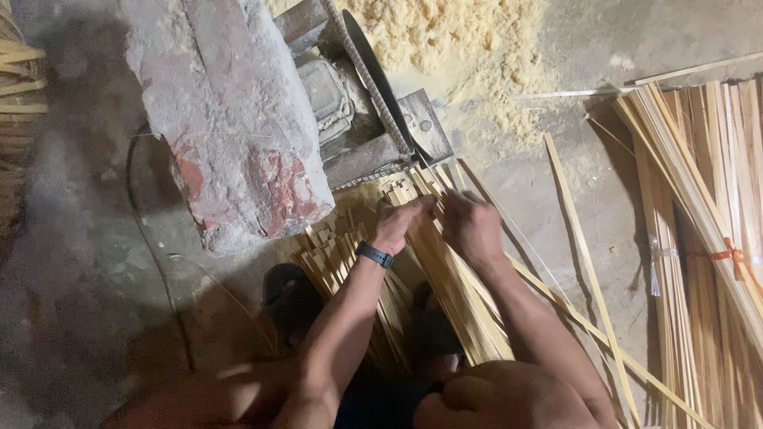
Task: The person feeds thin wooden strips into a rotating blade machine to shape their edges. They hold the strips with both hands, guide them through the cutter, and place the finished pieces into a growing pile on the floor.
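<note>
Left hand [397,225] pinches thin bamboo strips [445,270], fingers curled on their tips; right hand [470,229] just beside it presses down, fingers bent over the same bundle (its long axis runs from the knees up towards the metal machine [373,119]). Both hands sit at the far ends.

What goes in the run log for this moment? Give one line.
left hand: on bamboo strips | right hand: on same strips | strip ends at metal machine | sawdust pile behind
</note>
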